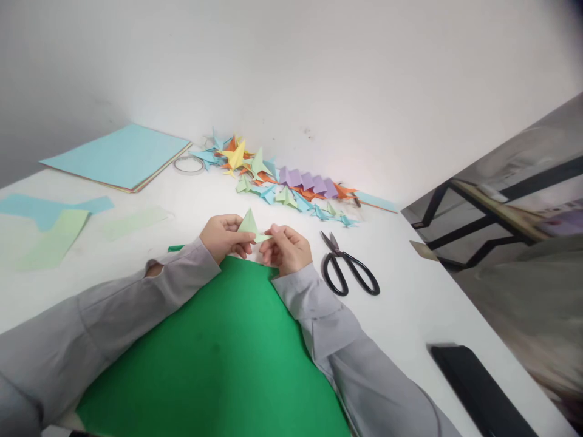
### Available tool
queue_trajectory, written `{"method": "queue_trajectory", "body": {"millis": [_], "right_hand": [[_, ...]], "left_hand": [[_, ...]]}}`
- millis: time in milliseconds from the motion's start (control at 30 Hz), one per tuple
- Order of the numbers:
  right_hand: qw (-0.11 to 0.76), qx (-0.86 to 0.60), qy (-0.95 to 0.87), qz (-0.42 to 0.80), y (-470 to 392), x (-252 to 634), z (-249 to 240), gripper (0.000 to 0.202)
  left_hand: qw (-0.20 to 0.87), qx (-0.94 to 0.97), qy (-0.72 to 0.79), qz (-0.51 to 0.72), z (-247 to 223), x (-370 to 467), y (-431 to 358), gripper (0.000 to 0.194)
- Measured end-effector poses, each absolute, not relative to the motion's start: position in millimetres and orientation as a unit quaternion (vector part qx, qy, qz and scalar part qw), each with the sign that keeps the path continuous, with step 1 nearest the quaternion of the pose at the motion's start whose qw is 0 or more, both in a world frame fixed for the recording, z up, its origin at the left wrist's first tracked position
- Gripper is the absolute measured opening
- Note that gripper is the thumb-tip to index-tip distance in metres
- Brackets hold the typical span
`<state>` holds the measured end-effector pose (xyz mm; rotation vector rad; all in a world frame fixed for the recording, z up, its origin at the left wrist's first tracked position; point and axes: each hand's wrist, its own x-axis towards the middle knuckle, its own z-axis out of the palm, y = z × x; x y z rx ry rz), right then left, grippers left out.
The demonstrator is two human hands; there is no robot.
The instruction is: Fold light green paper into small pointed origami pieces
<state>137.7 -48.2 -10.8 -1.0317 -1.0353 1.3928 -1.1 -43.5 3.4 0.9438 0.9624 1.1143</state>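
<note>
A small folded piece of light green paper (248, 224) is held up over the table's middle, its pointed tip upward. My left hand (224, 235) pinches its left side between thumb and fingers. With thumb and forefinger, my right hand (288, 247) grips a thin point that sticks out to the right. The inner fingers of both hands are partly hidden. Just to the right of my right hand lie black-handled scissors (350, 267), blades slightly apart. Behind my hands, folded paper shapes (257, 162) in blue, orange, yellow and green are heaped by the wall.
A stack of coloured paper sheets (122, 155) lies at the back left, beside a tape roll (189, 164). Blue paper scraps (43, 208) and green paper strips (57, 241) spread at left. Purple folded paper (307, 181) stands behind. A black flat object (483, 388) lies front right.
</note>
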Motion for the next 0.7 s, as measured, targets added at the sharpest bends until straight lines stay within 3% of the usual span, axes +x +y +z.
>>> {"method": "queue_trajectory", "body": {"millis": [233,700], "right_hand": [[0.489,-0.429,-0.524,0.55,-52.0,136.4,-12.8,0.032],[0.513,-0.435,-0.516,0.531,-53.9,135.7,-14.0,0.028]], "left_hand": [[0.658,0.439,0.417,0.448,7.2,-2.2,-44.9,0.031],[0.672,0.403,0.436,0.442,5.7,-2.8,-42.0,0.024]]}}
